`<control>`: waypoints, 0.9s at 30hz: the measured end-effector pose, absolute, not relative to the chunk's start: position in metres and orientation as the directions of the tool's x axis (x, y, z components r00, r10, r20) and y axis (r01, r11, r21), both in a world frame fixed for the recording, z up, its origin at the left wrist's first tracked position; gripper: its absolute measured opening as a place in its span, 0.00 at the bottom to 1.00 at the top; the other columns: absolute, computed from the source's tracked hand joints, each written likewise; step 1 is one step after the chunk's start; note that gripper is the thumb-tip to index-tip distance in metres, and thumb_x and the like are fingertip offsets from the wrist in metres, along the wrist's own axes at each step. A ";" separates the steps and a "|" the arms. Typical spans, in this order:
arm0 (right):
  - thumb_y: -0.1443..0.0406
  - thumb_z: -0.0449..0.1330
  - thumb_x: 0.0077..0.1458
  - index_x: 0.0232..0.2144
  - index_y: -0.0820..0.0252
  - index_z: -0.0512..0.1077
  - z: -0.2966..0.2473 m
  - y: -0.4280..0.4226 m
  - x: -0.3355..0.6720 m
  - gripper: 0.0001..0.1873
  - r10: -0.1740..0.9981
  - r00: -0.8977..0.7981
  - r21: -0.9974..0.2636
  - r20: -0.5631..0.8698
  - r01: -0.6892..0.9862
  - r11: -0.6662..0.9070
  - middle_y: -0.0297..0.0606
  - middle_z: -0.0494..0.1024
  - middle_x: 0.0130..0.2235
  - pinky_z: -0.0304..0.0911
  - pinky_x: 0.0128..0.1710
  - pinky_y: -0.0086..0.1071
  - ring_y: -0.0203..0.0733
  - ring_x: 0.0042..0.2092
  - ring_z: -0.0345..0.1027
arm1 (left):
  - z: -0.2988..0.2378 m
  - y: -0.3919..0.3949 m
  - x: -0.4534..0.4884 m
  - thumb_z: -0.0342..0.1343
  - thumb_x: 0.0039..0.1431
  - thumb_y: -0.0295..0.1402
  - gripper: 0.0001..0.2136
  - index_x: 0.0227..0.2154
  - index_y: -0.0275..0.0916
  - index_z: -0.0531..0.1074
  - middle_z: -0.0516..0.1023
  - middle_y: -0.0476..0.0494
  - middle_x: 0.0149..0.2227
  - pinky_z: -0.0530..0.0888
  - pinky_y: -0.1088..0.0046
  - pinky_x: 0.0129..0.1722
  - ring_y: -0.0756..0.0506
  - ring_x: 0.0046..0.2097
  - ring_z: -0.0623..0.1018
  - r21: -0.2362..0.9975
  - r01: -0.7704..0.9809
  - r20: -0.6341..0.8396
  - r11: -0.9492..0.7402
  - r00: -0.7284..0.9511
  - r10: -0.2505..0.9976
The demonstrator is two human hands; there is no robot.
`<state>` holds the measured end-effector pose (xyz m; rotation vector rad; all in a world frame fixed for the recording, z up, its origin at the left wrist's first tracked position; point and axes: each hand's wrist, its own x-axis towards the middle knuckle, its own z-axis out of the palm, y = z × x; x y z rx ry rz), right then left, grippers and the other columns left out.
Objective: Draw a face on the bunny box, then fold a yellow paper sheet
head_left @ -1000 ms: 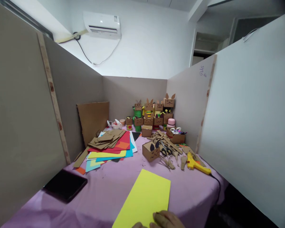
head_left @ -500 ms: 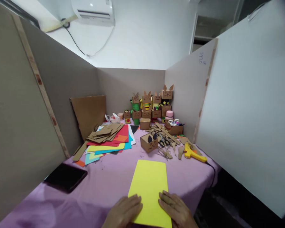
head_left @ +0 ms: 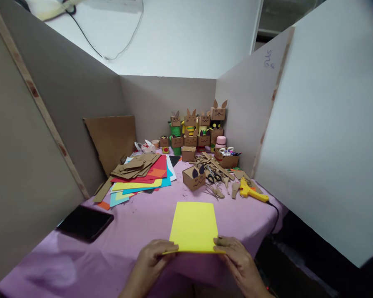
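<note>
A sheet of yellow paper [head_left: 194, 225] lies on the purple tablecloth [head_left: 133, 231] straight in front of me. My left hand [head_left: 152, 260] pinches its near left corner, and my right hand [head_left: 234, 258] pinches its near right corner. The near edge is lifted slightly off the cloth. Beyond the sheet stands a small cardboard box with a drawn face and dark ears [head_left: 194, 177].
A stack of coloured paper topped with cardboard pieces [head_left: 139, 176] lies at the left. A black tablet [head_left: 85, 222] sits near the left edge. A yellow glue gun [head_left: 250, 191], scissors [head_left: 211, 177] and cardboard scraps are at the right. Cardboard box figures [head_left: 195, 128] line the back. Partition boards enclose the table.
The view has tilted down. Both my hands came onto the yellow sheet, moved to its near corners and lifted its near edge. The sheet now lies square to me.
</note>
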<state>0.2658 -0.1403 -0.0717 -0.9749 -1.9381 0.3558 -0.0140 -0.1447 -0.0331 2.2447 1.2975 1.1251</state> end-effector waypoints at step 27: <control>0.70 0.51 0.48 0.40 0.57 0.77 -0.044 -0.114 0.258 0.19 0.909 -0.196 -0.828 0.368 0.376 0.416 0.42 0.81 0.39 0.68 0.43 0.38 0.46 0.42 0.74 | -0.008 -0.116 -0.013 0.51 0.51 0.31 0.14 0.39 0.44 0.78 0.81 0.44 0.42 0.73 0.68 0.46 0.43 0.44 0.79 0.798 0.527 0.188 -0.291 0.242 0.952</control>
